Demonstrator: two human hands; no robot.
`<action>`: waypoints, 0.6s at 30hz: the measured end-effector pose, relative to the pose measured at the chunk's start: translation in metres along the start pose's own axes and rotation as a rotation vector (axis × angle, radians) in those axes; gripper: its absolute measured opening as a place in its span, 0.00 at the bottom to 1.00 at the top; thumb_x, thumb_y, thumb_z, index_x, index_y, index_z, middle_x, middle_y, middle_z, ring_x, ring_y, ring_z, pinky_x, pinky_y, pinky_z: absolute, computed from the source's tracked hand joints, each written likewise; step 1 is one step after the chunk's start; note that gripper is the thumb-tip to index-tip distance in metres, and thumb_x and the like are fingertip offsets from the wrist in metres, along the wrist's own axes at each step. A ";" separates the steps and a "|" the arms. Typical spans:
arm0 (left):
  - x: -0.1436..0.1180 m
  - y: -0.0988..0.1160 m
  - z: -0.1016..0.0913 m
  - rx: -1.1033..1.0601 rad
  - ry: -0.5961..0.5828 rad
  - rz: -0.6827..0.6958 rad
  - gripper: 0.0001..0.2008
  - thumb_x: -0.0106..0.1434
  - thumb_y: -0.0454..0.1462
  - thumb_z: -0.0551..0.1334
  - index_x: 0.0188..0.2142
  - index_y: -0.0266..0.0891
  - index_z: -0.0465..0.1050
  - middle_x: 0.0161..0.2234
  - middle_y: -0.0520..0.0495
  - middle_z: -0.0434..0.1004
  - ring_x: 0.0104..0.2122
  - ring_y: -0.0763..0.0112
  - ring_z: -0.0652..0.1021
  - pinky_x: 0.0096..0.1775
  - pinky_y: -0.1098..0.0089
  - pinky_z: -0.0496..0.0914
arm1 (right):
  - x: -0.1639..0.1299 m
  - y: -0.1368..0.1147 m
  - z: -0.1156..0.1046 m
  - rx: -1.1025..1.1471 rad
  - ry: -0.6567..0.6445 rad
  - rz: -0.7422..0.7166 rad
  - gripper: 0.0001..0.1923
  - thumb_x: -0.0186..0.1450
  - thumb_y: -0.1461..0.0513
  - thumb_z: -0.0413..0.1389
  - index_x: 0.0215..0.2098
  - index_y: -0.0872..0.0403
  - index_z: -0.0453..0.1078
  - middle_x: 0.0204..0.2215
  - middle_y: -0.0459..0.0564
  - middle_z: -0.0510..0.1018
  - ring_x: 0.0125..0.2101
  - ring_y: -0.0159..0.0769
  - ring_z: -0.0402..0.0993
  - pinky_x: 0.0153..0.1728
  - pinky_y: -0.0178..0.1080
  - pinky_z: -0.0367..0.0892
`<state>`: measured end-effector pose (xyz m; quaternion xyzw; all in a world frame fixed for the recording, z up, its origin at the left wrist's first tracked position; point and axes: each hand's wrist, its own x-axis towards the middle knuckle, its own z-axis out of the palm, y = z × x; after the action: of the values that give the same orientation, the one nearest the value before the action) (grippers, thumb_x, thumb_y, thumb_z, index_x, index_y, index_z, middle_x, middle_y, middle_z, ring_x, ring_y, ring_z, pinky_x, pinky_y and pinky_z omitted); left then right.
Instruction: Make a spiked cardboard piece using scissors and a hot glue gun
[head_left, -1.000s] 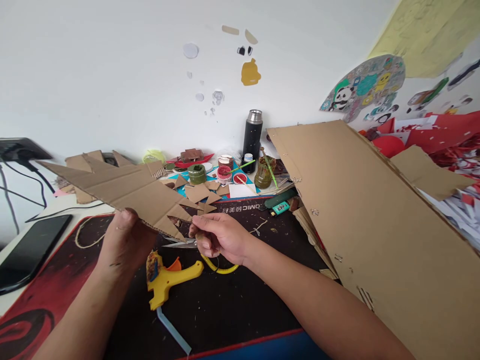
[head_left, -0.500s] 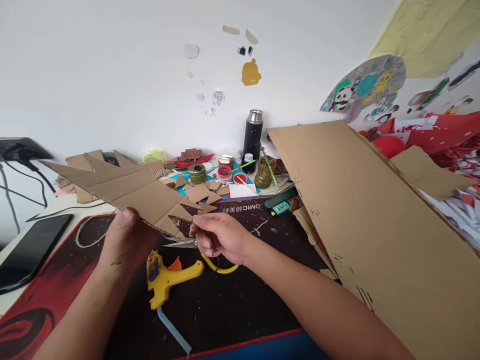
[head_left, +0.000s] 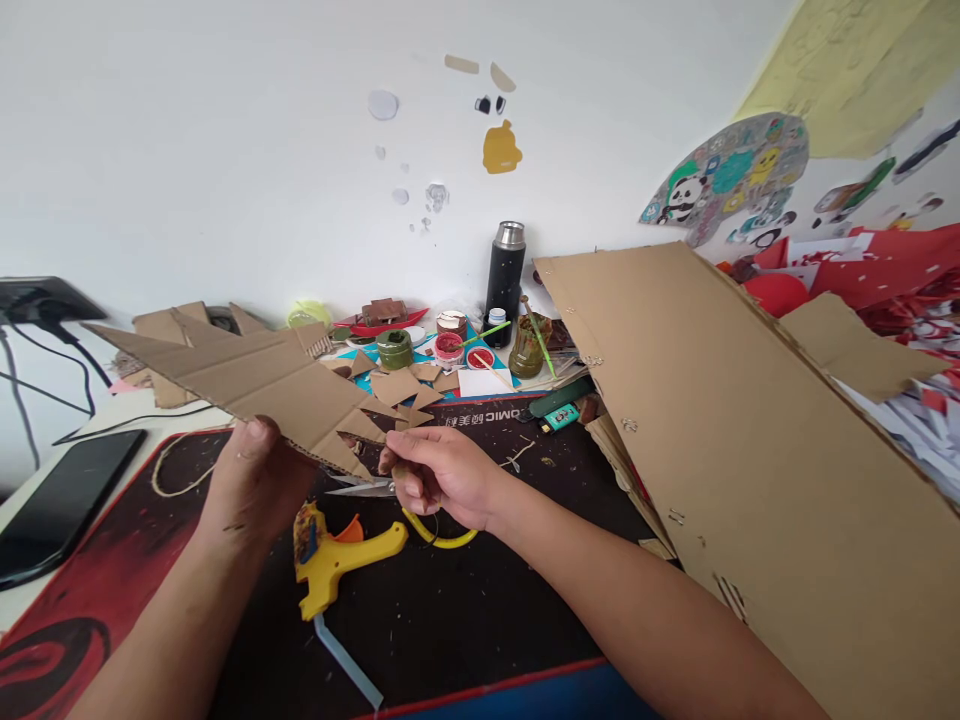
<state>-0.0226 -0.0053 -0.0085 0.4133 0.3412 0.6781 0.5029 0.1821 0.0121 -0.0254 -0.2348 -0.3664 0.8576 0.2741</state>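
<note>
A jagged piece of brown cardboard (head_left: 262, 385) is held up over the desk, its long point reaching to the left. My left hand (head_left: 255, 475) grips its lower edge, thumb on the near side and the other fingers hidden beneath. With thumb and fingers pinched, my right hand (head_left: 439, 475) holds the narrow strip at the notched right end of the same cardboard. Below my hands lie scissors (head_left: 446, 541) with yellow handles, partly covered by the right hand. A yellow glue gun (head_left: 341, 562) with a pale glue stick rests nearer to me.
A large cardboard sheet (head_left: 750, 420) leans across the right side. Paint jars (head_left: 394, 350), cardboard scraps (head_left: 395, 386) and a black thermos (head_left: 506, 275) stand along the wall. A phone (head_left: 71, 500) lies at left on the desk, near a loop of string (head_left: 176, 490).
Almost nothing differs. Both hands keep their hold on the cardboard, and the view has shifted only very slightly.
</note>
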 end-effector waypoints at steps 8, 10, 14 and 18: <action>0.001 0.000 0.003 -0.043 0.032 0.003 0.37 0.50 0.53 0.82 0.58 0.48 0.80 0.53 0.42 0.87 0.56 0.40 0.82 0.52 0.50 0.82 | 0.000 0.002 -0.001 0.019 -0.004 0.003 0.18 0.74 0.51 0.62 0.33 0.56 0.74 0.16 0.39 0.67 0.15 0.27 0.63 0.17 0.33 0.46; 0.001 0.001 0.006 -0.052 0.057 0.011 0.41 0.48 0.53 0.83 0.60 0.48 0.80 0.54 0.42 0.87 0.57 0.41 0.82 0.51 0.52 0.82 | 0.000 0.002 -0.002 0.024 -0.011 0.003 0.19 0.73 0.50 0.62 0.34 0.56 0.74 0.16 0.39 0.68 0.15 0.27 0.63 0.17 0.33 0.46; 0.003 0.005 0.009 -0.110 0.098 0.039 0.45 0.47 0.53 0.84 0.63 0.50 0.78 0.54 0.42 0.87 0.56 0.45 0.83 0.41 0.61 0.83 | 0.001 0.002 -0.002 0.019 -0.011 0.004 0.19 0.73 0.49 0.63 0.34 0.56 0.74 0.17 0.40 0.69 0.15 0.27 0.63 0.17 0.33 0.47; 0.008 0.010 0.006 -0.149 0.080 0.074 0.43 0.49 0.52 0.84 0.63 0.52 0.78 0.54 0.42 0.87 0.48 0.48 0.86 0.31 0.66 0.81 | 0.001 0.001 -0.001 0.017 -0.001 0.009 0.19 0.74 0.50 0.62 0.34 0.56 0.75 0.17 0.40 0.70 0.15 0.27 0.63 0.17 0.33 0.46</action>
<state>-0.0220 -0.0002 0.0045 0.3598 0.2938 0.7358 0.4928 0.1822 0.0127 -0.0272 -0.2335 -0.3583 0.8620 0.2721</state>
